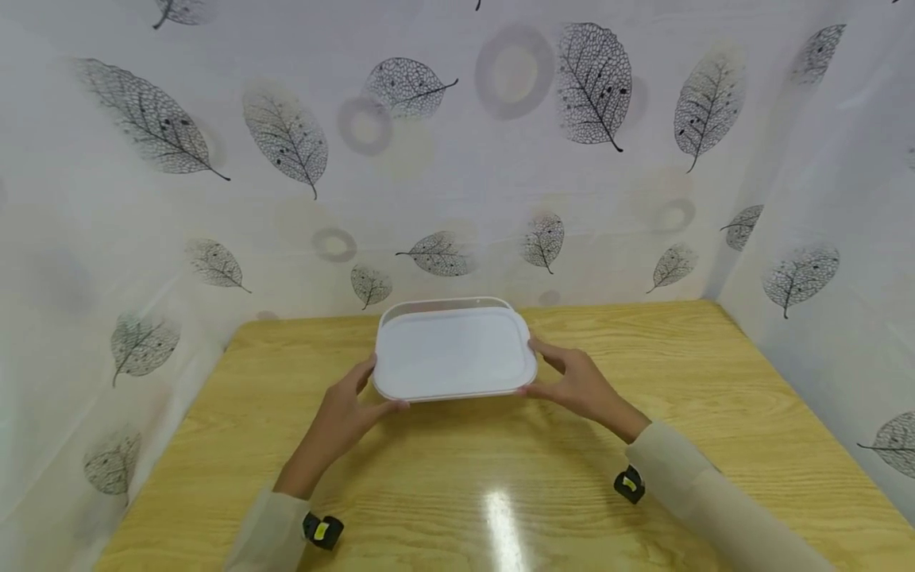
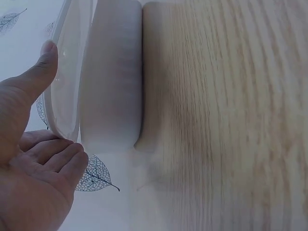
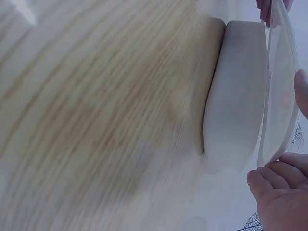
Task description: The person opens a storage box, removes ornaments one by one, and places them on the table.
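Observation:
A white rectangular lid (image 1: pixel 453 352) with rounded corners lies over a white container whose back rim (image 1: pixel 443 304) shows behind it, at the far middle of the wooden table (image 1: pixel 500 477). My left hand (image 1: pixel 382 387) pinches the lid's left near corner and my right hand (image 1: pixel 530 367) pinches its right edge. In the left wrist view the thumb (image 2: pixel 38 72) lies on the translucent lid (image 2: pixel 67 86), the fingers (image 2: pixel 53 154) curl under its edge, and the container wall (image 2: pixel 113 77) is beside it. In the right wrist view the lid (image 3: pixel 279 86) sits just off the container (image 3: pixel 236 91), with the fingers (image 3: pixel 279 187) at its corner.
Leaf-printed white cloth (image 1: pixel 286 143) walls the table on the left, back and right. Bare wood stretches between the container and the near edge. A small black-and-yellow camera sits on each wrist (image 1: pixel 322 531) (image 1: pixel 629 485).

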{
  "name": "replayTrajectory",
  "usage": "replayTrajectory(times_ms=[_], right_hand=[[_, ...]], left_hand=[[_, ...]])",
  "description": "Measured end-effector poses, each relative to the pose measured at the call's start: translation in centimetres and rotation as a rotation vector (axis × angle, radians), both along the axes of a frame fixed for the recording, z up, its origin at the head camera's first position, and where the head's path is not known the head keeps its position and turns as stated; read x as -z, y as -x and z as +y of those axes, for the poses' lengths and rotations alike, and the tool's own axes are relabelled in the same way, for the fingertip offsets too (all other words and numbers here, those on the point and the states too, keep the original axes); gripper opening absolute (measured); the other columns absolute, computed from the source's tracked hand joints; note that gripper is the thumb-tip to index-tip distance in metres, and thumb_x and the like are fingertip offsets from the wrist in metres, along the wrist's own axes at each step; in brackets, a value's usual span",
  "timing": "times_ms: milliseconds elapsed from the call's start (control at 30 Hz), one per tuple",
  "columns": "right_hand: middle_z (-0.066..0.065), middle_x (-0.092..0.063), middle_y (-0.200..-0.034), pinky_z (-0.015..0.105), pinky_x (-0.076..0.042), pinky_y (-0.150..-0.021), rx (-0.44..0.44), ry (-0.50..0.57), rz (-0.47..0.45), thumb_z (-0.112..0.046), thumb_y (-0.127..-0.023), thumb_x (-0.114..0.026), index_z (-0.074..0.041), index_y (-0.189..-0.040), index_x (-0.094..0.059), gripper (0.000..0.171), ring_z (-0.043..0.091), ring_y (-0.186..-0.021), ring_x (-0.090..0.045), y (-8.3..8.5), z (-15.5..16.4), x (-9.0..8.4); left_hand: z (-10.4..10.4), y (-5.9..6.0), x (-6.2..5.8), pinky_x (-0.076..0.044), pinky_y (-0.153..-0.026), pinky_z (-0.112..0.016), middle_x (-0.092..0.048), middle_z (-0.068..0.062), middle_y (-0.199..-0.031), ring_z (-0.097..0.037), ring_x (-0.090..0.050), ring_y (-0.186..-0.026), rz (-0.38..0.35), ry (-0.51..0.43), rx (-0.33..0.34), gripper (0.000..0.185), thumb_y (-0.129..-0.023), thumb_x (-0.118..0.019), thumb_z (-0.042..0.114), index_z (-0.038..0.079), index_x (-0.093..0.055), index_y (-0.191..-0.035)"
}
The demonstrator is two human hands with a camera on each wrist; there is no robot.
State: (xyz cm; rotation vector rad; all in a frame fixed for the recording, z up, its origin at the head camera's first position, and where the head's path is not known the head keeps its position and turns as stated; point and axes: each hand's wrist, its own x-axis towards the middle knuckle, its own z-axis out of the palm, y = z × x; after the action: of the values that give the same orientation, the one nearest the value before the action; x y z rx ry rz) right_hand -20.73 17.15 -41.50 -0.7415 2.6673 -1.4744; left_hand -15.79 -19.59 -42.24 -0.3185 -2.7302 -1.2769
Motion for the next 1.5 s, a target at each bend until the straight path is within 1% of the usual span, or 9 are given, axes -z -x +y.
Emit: replayTrajectory(times_ms=[200,333,500,600,733,800,1033,1300,1500], right_hand=[[0.022,-0.045,-0.149,0.040,-0.043,-0.109,-0.007,-0.001,0.007,-0.024,-0.076,-0.091,0.008,-0.144,-0.047,0.087,0.038,-0.137,-0.044,-1.1,0.6,-0.1],[0.021,-0.047,-0.148,0.039,-0.045,-0.107,-0.009,-0.013,0.019,-0.026,-0.075,-0.091,0.007,-0.143,-0.049,0.086,0.038,-0.136,-0.047,-2.0,1.1,-0.3],[0.019,-0.049,-0.147,0.038,-0.047,-0.105,-0.016,-0.005,0.002,-0.027,-0.076,-0.091,0.005,-0.143,-0.051,0.084,0.036,-0.134,-0.050,-3.1,1.7,-0.4],[0.020,-0.051,-0.146,0.041,-0.049,-0.103,-0.025,0.021,-0.023,-0.025,-0.077,-0.090,0.006,-0.142,-0.052,0.081,0.038,-0.131,-0.052,-3.7,2.1,-0.3],[0.022,-0.051,-0.145,0.045,-0.049,-0.101,-0.036,0.046,-0.072,-0.023,-0.080,-0.088,0.006,-0.142,-0.052,0.077,0.039,-0.130,-0.053,-4.5,2.4,-0.3],[0.022,-0.051,-0.145,0.044,-0.049,-0.101,-0.036,0.062,-0.100,-0.022,-0.080,-0.088,0.006,-0.142,-0.052,0.076,0.038,-0.130,-0.052,-4.8,2.6,-0.4],[0.021,-0.052,-0.144,0.042,-0.049,-0.102,-0.042,0.103,-0.161,-0.022,-0.083,-0.086,0.005,-0.142,-0.053,0.073,0.037,-0.131,-0.052,-5.9,3.0,-0.4],[0.024,-0.052,-0.143,0.041,-0.052,-0.099,-0.058,0.151,-0.225,-0.019,-0.086,-0.083,0.009,-0.140,-0.053,0.067,0.037,-0.128,-0.055,-7.0,3.1,-0.2],[0.027,-0.050,-0.142,0.038,-0.053,-0.098,-0.086,0.182,-0.250,-0.015,-0.086,-0.082,0.012,-0.139,-0.051,0.067,0.038,-0.126,-0.055,-7.6,3.3,0.1]], left_hand=[[-0.1,-1.2,-0.2,-0.044,-0.110,-0.047,-0.042,-0.022,-0.154,-0.037,-0.044,-0.140,-0.015,0.012,-0.001,0.098,-0.079,-0.086,0.041,-0.004,-0.038,-0.152],[-0.1,-2.0,-0.3,-0.047,-0.107,-0.049,-0.044,-0.022,-0.152,-0.038,-0.047,-0.137,-0.021,0.016,0.006,0.096,-0.078,-0.086,0.043,-0.003,-0.041,-0.150],[-0.1,-3.0,-0.5,-0.050,-0.104,-0.044,-0.049,-0.021,-0.148,-0.035,-0.051,-0.134,0.001,0.008,0.018,0.097,-0.075,-0.088,0.041,-0.004,-0.044,-0.148],[0.0,-3.5,-0.5,-0.051,-0.102,-0.041,-0.050,-0.021,-0.147,-0.033,-0.053,-0.133,0.004,0.011,0.017,0.096,-0.073,-0.090,0.038,-0.004,-0.046,-0.147],[0.3,-4.2,-0.3,-0.052,-0.101,-0.042,-0.052,-0.022,-0.145,-0.035,-0.054,-0.131,-0.023,0.011,0.000,0.094,-0.072,-0.091,0.038,-0.003,-0.048,-0.145],[0.4,-4.5,-0.2,-0.052,-0.101,-0.042,-0.053,-0.022,-0.145,-0.035,-0.055,-0.130,-0.040,0.017,-0.012,0.093,-0.071,-0.091,0.039,-0.003,-0.049,-0.144],[0.5,-5.5,0.0,-0.054,-0.099,-0.040,-0.057,-0.021,-0.140,-0.034,-0.059,-0.126,-0.031,0.029,-0.022,0.095,-0.067,-0.093,0.040,-0.003,-0.052,-0.142],[0.8,-7.2,-0.3,-0.055,-0.098,-0.042,-0.062,-0.019,-0.136,-0.034,-0.062,-0.123,-0.074,0.056,-0.076,0.093,-0.065,-0.094,0.042,0.000,-0.056,-0.139],[1.0,-8.2,-0.3,-0.056,-0.096,-0.043,-0.066,-0.018,-0.130,-0.034,-0.065,-0.118,-0.052,0.096,-0.099,0.094,-0.061,-0.095,0.045,0.000,-0.060,-0.136]])
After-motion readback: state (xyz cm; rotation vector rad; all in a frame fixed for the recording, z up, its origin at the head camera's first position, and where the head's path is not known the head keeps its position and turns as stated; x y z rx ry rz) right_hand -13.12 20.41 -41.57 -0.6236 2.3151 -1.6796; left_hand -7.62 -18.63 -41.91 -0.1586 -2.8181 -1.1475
